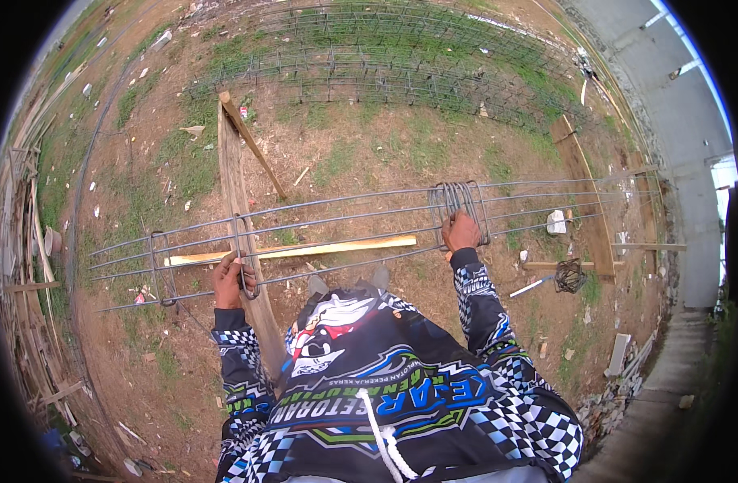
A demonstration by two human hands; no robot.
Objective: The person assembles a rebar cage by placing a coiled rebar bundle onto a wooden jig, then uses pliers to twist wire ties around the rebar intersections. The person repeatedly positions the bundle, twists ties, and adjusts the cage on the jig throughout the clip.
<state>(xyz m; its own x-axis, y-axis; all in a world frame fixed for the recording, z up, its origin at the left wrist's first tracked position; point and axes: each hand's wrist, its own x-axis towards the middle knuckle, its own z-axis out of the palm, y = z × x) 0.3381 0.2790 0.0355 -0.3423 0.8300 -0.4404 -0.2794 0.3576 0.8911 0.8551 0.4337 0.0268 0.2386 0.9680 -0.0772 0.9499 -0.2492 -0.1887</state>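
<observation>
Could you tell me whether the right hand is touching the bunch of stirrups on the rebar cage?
Touching. The head view shows the right hand gripping the lower part of the stirrups.

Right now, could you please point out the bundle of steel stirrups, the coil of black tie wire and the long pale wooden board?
Bundle of steel stirrups (463, 201), head view: its upper bars.
Coil of black tie wire (571, 276), head view: middle.
Long pale wooden board (336, 246), head view: right half.

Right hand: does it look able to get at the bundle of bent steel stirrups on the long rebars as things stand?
Probably yes. The right hand is already at the lower edge of the bundle of grey bent steel stirrups, apparently touching it, with nothing between them. The left hand is far off, at a single stirrup.
</observation>
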